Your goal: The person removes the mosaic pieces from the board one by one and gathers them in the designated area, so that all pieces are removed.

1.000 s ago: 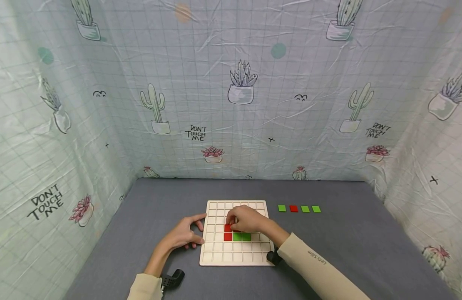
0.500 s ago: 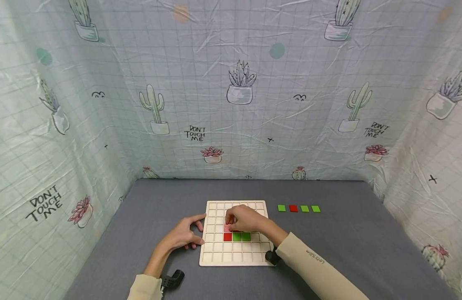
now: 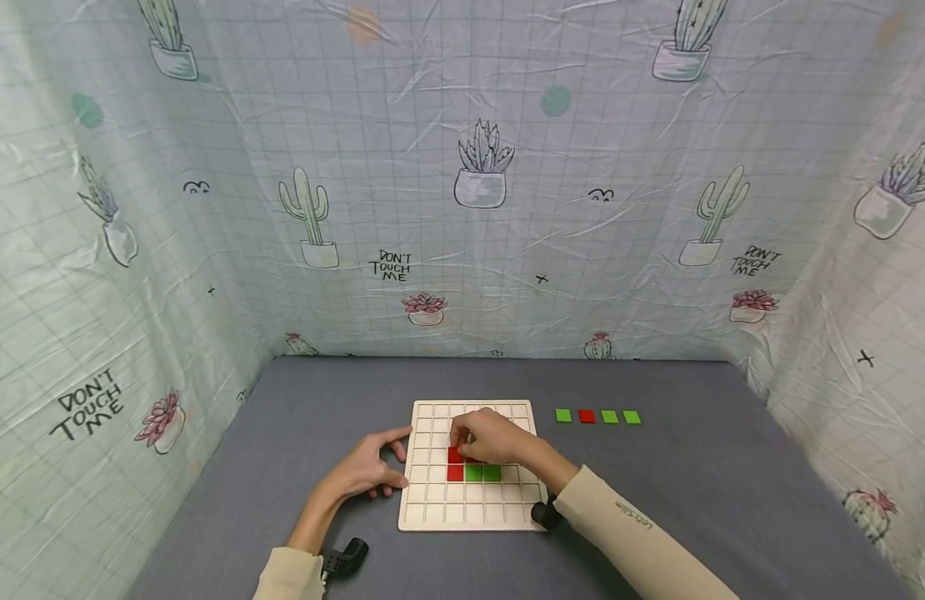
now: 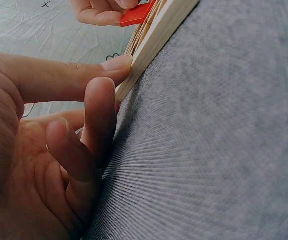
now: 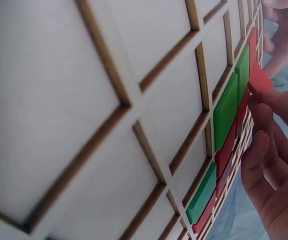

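My left hand [image 3: 368, 468] rests at the left edge of a pale wooden grid board [image 3: 432, 517], thumb and index fingertip touching that edge apart from each other. Its other fingers bend loosely beside the board in the left wrist view. Over the middle of the board, my right hand [image 3: 492, 437] pinches a red square tile [image 5: 259, 80], tilted above the grid in the right wrist view. Below it sit another red tile [image 3: 455, 473] and two green tiles, one green tile [image 3: 473, 473] beside it. More red and green tiles, including a green tile [image 5: 202, 195], are partly hidden under the right hand.
On the grey tabletop [image 3: 702, 483], right of the board, lie several loose tiles in a row: a red tile [image 3: 587, 416] among green ones, such as a green tile [image 3: 632, 417]. A cactus-printed curtain [image 3: 537, 233] surrounds the back and sides.
Both hands stay nearly still. The red tile at the right fingertips looked pale pink half a second ago and shows full red now, as if its tilt shifted slightly.
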The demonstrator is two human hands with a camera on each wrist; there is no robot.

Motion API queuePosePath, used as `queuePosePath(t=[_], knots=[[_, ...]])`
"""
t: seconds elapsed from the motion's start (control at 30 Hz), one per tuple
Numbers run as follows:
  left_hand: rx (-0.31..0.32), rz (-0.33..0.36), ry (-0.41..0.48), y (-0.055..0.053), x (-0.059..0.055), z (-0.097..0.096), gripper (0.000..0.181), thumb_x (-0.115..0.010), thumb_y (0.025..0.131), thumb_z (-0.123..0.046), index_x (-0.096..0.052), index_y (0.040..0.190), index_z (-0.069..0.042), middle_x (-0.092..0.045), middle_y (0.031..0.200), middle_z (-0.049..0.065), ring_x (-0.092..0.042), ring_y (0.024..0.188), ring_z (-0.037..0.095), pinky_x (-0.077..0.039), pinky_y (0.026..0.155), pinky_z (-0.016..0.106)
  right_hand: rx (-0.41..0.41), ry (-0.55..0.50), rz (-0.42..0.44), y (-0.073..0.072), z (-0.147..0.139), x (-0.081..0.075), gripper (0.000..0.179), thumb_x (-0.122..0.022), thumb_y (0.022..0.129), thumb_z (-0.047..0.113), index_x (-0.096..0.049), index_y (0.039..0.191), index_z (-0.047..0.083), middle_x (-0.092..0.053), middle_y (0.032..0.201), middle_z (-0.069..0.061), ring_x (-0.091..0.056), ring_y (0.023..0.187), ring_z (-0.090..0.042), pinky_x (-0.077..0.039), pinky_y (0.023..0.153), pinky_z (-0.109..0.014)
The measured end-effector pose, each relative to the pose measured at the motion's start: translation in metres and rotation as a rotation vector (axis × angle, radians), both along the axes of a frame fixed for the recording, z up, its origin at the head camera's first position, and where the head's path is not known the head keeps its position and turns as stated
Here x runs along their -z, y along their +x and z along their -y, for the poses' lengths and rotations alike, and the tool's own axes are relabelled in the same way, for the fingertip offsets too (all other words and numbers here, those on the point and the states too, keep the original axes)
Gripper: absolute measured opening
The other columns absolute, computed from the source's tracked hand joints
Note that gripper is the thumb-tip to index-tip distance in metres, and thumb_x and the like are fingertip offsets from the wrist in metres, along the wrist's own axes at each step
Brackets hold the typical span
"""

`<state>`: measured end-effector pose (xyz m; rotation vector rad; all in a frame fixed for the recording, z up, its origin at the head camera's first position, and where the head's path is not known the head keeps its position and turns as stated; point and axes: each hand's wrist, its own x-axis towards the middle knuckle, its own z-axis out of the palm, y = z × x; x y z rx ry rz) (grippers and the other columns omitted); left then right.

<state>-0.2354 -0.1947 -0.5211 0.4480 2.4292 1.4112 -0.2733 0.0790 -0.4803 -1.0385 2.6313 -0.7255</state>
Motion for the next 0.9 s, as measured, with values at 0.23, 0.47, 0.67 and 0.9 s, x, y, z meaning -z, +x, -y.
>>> queuePosePath(t=[0.23,0.47,0.67,0.9], knots=[[0.007,0.005,0.0,-0.001,0.0,0.001,0.089,-0.084,0.077,-0.007,-0.043,0.157,-0.004,-0.059,0.105,0.01,-0.065,0.054,0.018,-0.045,0.042,0.03,-0.001,-0.006,-0.009,0.001,-0.001,-0.002,0.011,-0.069,0.095,0.007,-0.074,0.093,0.016,-0.071,0.086,0.009,-0.06,0.076,-0.001,-0.05,0.073,-0.022],[0.007,0.013,-0.004,0.0,0.001,0.0,0.09,-0.084,0.077,-0.006,-0.043,0.157,-0.003,-0.059,0.105,0.011,-0.065,0.054,0.018,-0.045,0.042,0.031,-0.005,-0.014,0.004,0.003,-0.003,-0.003,0.011,-0.069,0.096,0.007,-0.074,0.096,0.016,-0.071,0.087,0.008,-0.06,0.077,-0.002,-0.05,0.074,-0.022],[0.003,0.005,-0.004,-0.001,0.001,0.0,0.09,-0.084,0.077,-0.006,-0.043,0.157,-0.003,-0.059,0.105,0.011,-0.064,0.054,0.017,-0.045,0.042,0.03,-0.01,-0.054,-0.001,0.0,-0.01,-0.009,0.01,-0.068,0.096,0.006,-0.074,0.099,0.013,-0.073,0.092,0.003,-0.063,0.081,-0.006,-0.051,0.076,-0.024],[0.002,0.008,-0.008,-0.002,0.002,0.0,0.09,-0.085,0.077,-0.007,-0.043,0.157,-0.005,-0.059,0.106,0.011,-0.064,0.054,0.018,-0.044,0.042,0.031,-0.001,-0.075,0.014,-0.003,-0.025,-0.011,0.013,-0.066,0.096,0.004,-0.073,0.1,0.015,-0.073,0.092,0.003,-0.062,0.076,-0.006,-0.051,0.072,-0.024]])
